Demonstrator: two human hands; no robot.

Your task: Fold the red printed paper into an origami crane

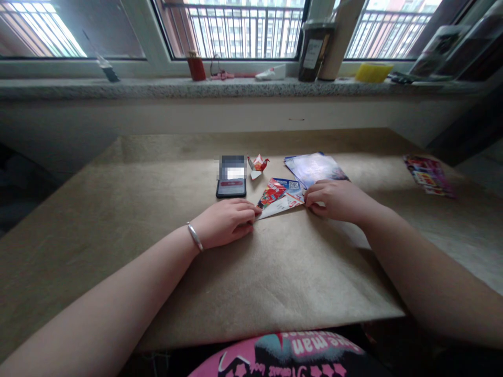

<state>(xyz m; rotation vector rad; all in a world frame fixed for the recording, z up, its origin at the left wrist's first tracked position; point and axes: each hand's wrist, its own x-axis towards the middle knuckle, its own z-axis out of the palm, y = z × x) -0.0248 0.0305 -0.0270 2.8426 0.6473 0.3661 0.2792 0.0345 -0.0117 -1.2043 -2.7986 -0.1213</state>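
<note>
Between my hands lies a folded sheet of printed paper [280,198], red, blue and white, with a QR code near its upper edge. My left hand [230,222], with a silver bangle at the wrist, pinches the paper's left corner. At the paper's right corner, my right hand [332,200] has its thumb and fingers closed on the edge. Just beyond the paper stands a small folded paper crane [258,166], red and white. A phone [231,189] lies to the crane's left, its screen partly blurred out.
A stack of purple-white printed sheets [314,166] lies behind my right hand. Colourful leaflets [430,177] sit at the far right of the brown-covered table [157,167]. Along the granite windowsill [149,90] stand a red container [195,66], a dark jar [312,55] and a yellow roll [373,73].
</note>
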